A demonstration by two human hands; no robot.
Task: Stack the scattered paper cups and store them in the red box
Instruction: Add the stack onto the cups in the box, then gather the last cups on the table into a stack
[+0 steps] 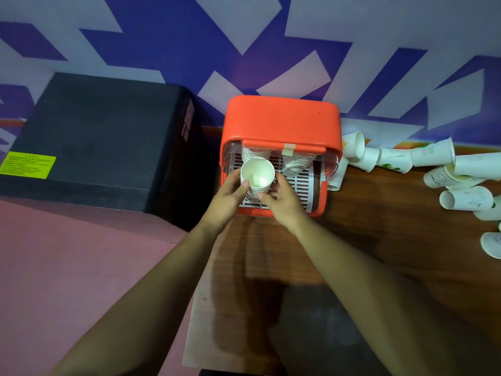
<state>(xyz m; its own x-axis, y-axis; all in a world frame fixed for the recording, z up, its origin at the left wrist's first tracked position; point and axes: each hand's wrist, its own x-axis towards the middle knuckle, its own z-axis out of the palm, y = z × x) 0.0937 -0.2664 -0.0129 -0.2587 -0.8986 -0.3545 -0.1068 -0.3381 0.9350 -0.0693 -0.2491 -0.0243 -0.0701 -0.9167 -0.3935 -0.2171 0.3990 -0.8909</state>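
The red box (282, 118) stands on the wooden table at the wall, its front open over a white slatted rack (298, 185). Both hands hold an upright stack of white paper cups (257, 175) over the rack's left front. My left hand (230, 196) grips its left side, my right hand (282, 202) its right side. Behind it inside the box stand two other cup stacks (296, 162). Scattered paper cups (423, 164) lie on their sides to the right of the box.
A black case (103, 137) with a yellow label sits left of the box, beyond the table's left edge. A cup leans against the box's right side (337, 175). More loose cups (466, 199) lie at the far right. The wall stands close behind.
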